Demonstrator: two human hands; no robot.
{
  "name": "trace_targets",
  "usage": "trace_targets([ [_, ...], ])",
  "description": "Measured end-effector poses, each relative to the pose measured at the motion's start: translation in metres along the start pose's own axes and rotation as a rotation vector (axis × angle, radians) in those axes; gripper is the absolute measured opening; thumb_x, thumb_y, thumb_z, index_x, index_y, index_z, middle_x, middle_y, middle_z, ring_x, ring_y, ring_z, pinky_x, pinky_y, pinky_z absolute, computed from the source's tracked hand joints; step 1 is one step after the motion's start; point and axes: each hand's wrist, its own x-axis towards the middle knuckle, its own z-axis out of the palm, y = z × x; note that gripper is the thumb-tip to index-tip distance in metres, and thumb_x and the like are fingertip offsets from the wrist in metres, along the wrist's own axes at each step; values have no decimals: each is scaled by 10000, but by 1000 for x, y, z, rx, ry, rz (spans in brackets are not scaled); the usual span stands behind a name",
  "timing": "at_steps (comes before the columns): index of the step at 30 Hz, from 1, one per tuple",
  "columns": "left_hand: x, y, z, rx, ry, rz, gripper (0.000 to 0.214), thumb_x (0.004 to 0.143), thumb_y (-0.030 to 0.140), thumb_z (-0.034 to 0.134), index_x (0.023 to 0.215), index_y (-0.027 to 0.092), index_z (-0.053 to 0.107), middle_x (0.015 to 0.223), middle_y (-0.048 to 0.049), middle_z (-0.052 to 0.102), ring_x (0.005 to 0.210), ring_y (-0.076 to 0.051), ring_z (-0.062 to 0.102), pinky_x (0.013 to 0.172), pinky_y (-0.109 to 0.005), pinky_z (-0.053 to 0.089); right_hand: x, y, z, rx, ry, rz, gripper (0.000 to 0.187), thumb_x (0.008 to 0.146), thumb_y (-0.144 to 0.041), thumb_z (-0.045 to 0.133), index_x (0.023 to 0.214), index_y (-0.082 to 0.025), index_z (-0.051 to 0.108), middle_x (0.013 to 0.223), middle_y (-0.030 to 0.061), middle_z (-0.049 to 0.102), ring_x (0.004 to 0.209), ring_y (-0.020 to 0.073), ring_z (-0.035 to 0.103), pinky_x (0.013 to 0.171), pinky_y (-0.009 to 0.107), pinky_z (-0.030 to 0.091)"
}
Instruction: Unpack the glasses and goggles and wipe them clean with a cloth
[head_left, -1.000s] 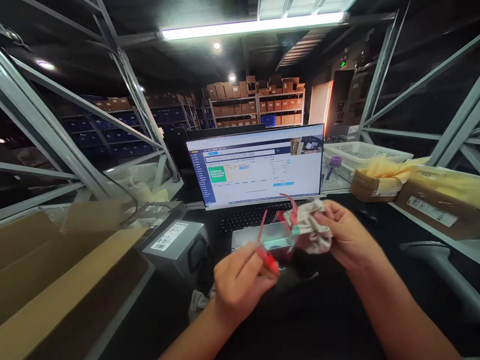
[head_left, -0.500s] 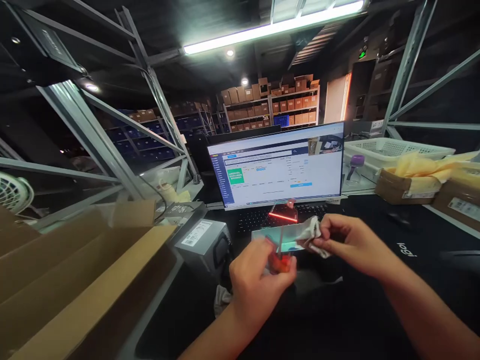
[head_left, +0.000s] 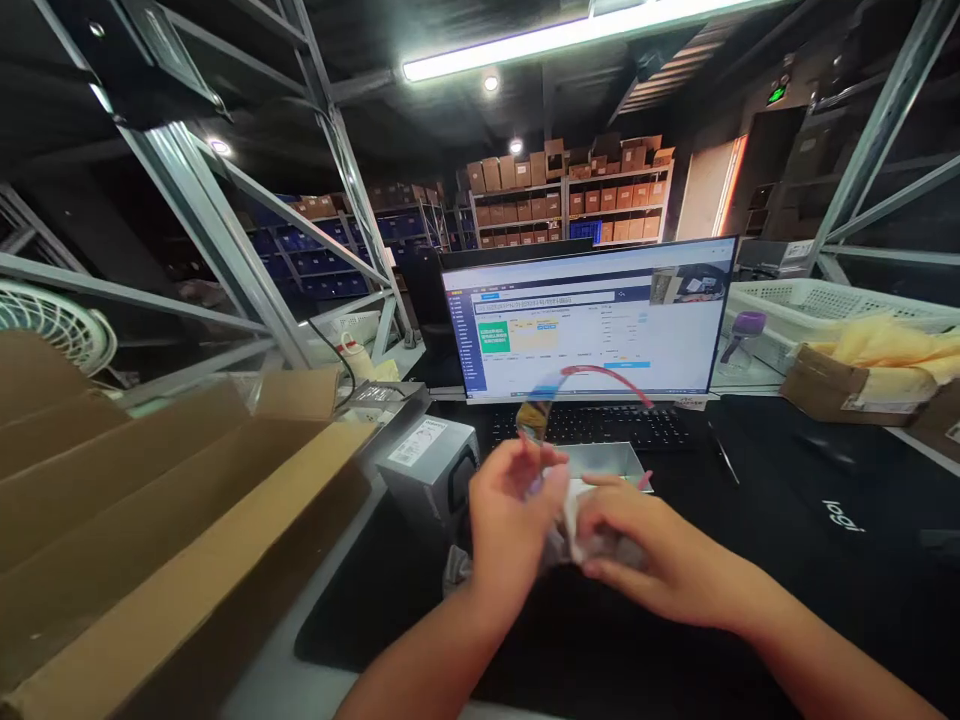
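Currently in play: 2 bare hands, left hand point(head_left: 510, 520) and right hand point(head_left: 645, 545), near each other over 1 bench point(head_left: 296, 685).
Right fingers: pinching 1 pale wrap point(head_left: 572, 515), crumpled, thumb underneath; cloth or paper, cannot tell.
Left fingers: bent, bunched at the wrap's left side; blur, cannot tell what they pinch.
Wrap spot: between both hands, low over the mat point(head_left: 750, 510), just in front of the open box point(head_left: 611, 460).
Strip point(head_left: 535, 405): 1, blue and brown, tilted, right above left fingers, blurred.
Red strand point(head_left: 592, 369): 1, arching rightward across the lower screen area.
Boxes on mat: 2 grey; 1 open, behind the hands; 1 closed box point(head_left: 431, 475), white label on top, left of left hand.
Grey crumple point(head_left: 456, 572): 1, beside left wrist, near the closed box.
Pink scrap point(head_left: 646, 481): 1, at open box's right edge.
Computer stuff: 1 monitor point(head_left: 592, 325), lit; 1 keyboard point(head_left: 652, 428) below it, partly hidden.
Pen point(head_left: 724, 455): 1, right of keyboard.
Left edge: 1 big carton point(head_left: 195, 520), flaps open; 1 fan point(head_left: 56, 325), partly in view.
Right edge: 2 small cartons point(head_left: 847, 385), one cut off; 1 purple-topped bottle point(head_left: 742, 335).
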Motion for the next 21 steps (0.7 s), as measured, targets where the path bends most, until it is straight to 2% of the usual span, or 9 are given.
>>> trace_targets([
  [2,8,0,1,-219,27,-217,285,710,347,809,856,171,639,832,-4,684,818,-145,699,803,-243,534,0,0,8,-79,34,-21,111,909,-161,630,973,-235,577,884,-13,675,796,157,606,769,286,441],
  [4,15,-1,0,-293,-23,-330,417,682,466,843,889,162,648,871,-23,694,845,-157,701,823,-254,533,-3,3,6,-175,106,-38,119,940,-121,554,899,-232,565,784,-28,656,697,139,585,668,260,410],
  [7,21,1,-8,-232,-265,-335,673,690,718,750,1041,149,669,1042,-103,727,924,-207,707,861,-302,534,-13,9,-16,-184,198,-20,161,938,-97,549,853,-234,540,746,-40,646,646,115,592,617,224,416],
  [9,20,5,-14,-136,-462,-298,806,690,778,702,1170,132,651,1062,-129,734,899,-219,706,859,-327,533,-20,13,-37,-72,291,44,156,932,-101,573,885,-242,526,780,-40,656,659,108,631,613,197,461],
  [12,13,10,-21,56,-707,-292,785,725,579,796,1330,132,573,963,-101,756,841,-206,697,820,-320,527,-29,19,-62,166,451,107,140,953,-151,592,910,-249,502,787,-45,634,639,102,647,591,182,519],
  [15,5,11,-23,242,-803,-246,631,783,362,771,1358,193,571,996,-66,758,846,-182,696,809,-302,524,-31,21,-71,388,495,113,176,943,-228,656,873,-242,495,772,-56,590,584,86,607,513,167,523],
  [17,3,9,-21,348,-788,-181,472,798,330,729,1246,209,649,989,-47,753,821,-171,688,778,-288,517,-31,20,-72,483,485,111,201,931,-250,685,859,-234,498,776,-54,589,588,80,605,503,162,527],
  [19,5,6,-20,511,-745,-123,220,809,372,688,927,189,716,805,-19,727,705,-159,647,662,-265,472,-32,19,-72,527,486,97,199,927,-253,696,857,-229,512,786,-50,602,607,79,614,525,164,539],
  [21,10,5,-20,738,-644,-66,328,809,436,661,608,188,584,585,10,616,576,-143,555,550,-260,364,-35,16,-71,543,494,73,177,925,-247,701,859,-227,537,801,-45,616,624,81,624,543,170,545],
])
